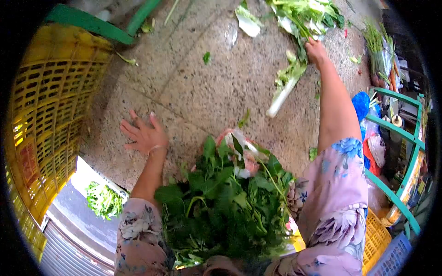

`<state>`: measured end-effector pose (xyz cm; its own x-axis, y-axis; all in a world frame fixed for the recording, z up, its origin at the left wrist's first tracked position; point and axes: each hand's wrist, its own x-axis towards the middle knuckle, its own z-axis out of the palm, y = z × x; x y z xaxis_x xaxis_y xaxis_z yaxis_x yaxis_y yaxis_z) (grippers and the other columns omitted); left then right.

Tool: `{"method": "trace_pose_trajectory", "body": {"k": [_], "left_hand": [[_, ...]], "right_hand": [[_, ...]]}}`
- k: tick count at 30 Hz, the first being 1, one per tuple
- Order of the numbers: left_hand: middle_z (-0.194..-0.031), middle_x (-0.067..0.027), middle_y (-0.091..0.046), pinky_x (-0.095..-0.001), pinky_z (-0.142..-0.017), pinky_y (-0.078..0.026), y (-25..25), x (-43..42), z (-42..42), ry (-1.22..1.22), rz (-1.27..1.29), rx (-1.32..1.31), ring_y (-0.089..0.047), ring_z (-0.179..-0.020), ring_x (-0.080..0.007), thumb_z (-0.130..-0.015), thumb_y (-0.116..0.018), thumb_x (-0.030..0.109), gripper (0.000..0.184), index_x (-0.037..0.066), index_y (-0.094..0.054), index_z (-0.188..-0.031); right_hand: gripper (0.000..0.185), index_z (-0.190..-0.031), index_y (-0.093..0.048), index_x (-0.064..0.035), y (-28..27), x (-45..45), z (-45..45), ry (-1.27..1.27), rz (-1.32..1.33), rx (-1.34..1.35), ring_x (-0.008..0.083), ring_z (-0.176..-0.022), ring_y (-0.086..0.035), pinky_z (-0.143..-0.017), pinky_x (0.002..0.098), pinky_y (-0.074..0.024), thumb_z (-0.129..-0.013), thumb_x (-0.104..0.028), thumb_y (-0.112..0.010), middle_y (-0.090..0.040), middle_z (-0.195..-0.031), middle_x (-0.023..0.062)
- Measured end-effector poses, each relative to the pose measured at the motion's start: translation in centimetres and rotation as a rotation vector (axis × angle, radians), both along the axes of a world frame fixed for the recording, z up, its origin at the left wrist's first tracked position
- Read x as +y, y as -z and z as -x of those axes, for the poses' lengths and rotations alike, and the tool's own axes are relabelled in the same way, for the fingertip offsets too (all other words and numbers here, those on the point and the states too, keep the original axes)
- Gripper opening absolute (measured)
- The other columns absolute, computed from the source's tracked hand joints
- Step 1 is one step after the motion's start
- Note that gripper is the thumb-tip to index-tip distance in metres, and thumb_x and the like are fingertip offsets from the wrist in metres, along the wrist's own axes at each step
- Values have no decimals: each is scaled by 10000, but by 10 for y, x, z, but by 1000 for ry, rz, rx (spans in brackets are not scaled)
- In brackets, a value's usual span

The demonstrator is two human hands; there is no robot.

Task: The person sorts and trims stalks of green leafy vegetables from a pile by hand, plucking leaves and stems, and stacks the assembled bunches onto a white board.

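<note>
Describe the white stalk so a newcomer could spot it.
On the speckled surface, find the right hand at the leafy greens up top. Just left of that forearm lies the white stalk. Its long, narrow white end, pointing down the picture, sets it apart from the broad pale leaf higher up.

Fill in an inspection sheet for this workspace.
Surface: speckled stone, littered with leaf scraps.
Job's things: leafy greens in the right hand; dark leaves heaped at lower centre.
Clutter: loose pale stalk; plastic bag at the dark leaves' edge.
Hands: right hand closed on the leafy greens; left hand empty, fingers spread; whether it touches the stone, cannot tell.
Cables: nothing seen.
Surroundings: yellow crate at picture left; green metal frame at picture right.
</note>
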<state>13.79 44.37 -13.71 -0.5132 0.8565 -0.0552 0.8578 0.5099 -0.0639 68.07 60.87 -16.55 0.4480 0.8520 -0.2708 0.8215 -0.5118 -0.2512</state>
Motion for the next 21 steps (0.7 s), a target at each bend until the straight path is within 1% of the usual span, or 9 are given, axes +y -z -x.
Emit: {"method": "trace_pose_trajectory", "body": {"k": [2,5,7,8,10,12,14,18,21], "left_hand": [[-1415,-167,-60,-671,-913,-62,-1,-7,0,12,19,-14,-23,-1312,-307,-844,-351,513,628,214,-164,-1365],[-1408,-172,-92,-676,-905,-124,1,-6,1,27,-14,-6,-77,-1302,-328,-848,-321,540,609,254,-162,-1363],[-1410,-196,-47,-676,-908,-55,3,-6,-1,11,-49,-76,-8,-1308,-330,-843,-322,537,647,192,-162,-1366],[-1410,-196,-47,-676,-908,-55,4,-10,0,30,-21,-84,-8,-1308,-330,-843,-322,537,647,192,-162,-1366],[-1405,-210,-49,-680,-905,-55,7,-8,2,40,-90,-78,-9,-1305,-345,-840,-301,553,657,185,-163,-1366],[-1403,-217,-44,-683,-902,-53,2,-9,0,33,-71,-100,-7,-1304,-351,-839,-297,556,661,185,-157,-1367],[-1401,-225,-40,-687,-899,-52,-3,-7,-4,26,-65,-134,-4,-1304,-356,-837,-292,558,664,184,-152,-1368],[-1401,-232,-9,-702,-883,-36,-1,-14,-1,43,-119,-204,24,-1301,-370,-836,-281,560,674,187,-116,-1373],[-1402,-227,-8,-716,-865,-35,13,-16,12,72,-152,-239,35,-1298,-380,-828,-292,571,698,184,-97,-1375]], "right_hand": [[361,-1085,-568,-171,1,-5,-7,-80,50,12,321,-1073,-477,-883,412,-386,-774,-331,-480,-489,-1176,175],[340,-1086,-565,-115,-15,-44,6,-19,-7,60,249,-1031,-512,-841,354,-405,-805,-288,-477,-581,-1037,124],[260,-1042,-586,-63,-30,-74,-3,-55,-133,340,109,-678,-491,-642,266,-410,-844,-209,-500,-566,-741,15],[260,-1042,-586,-63,-43,-102,0,-32,-110,333,109,-678,-491,-642,266,-410,-844,-209,-500,-566,-741,15],[318,-1085,-559,-52,-110,-162,51,-65,-272,350,168,-946,-525,-807,276,-399,-831,-229,-485,-585,-1011,73],[306,-1093,-553,-18,-163,-235,77,-87,-337,430,118,-901,-501,-787,228,-377,-845,-190,-498,-582,-987,33],[306,-1096,-549,0,-219,-313,108,207,-251,499,126,-870,-523,-767,236,-392,-851,-176,-502,-582,-982,38],[290,-1073,-537,43,-271,-445,152,790,-544,718,133,-790,-568,-714,235,-433,-807,-71,-557,-586,-927,74],[276,-1009,-542,1,-266,-472,178,584,-429,452,126,-783,-545,-712,239,-433,-748,-69,-602,-568,-886,35]]}}
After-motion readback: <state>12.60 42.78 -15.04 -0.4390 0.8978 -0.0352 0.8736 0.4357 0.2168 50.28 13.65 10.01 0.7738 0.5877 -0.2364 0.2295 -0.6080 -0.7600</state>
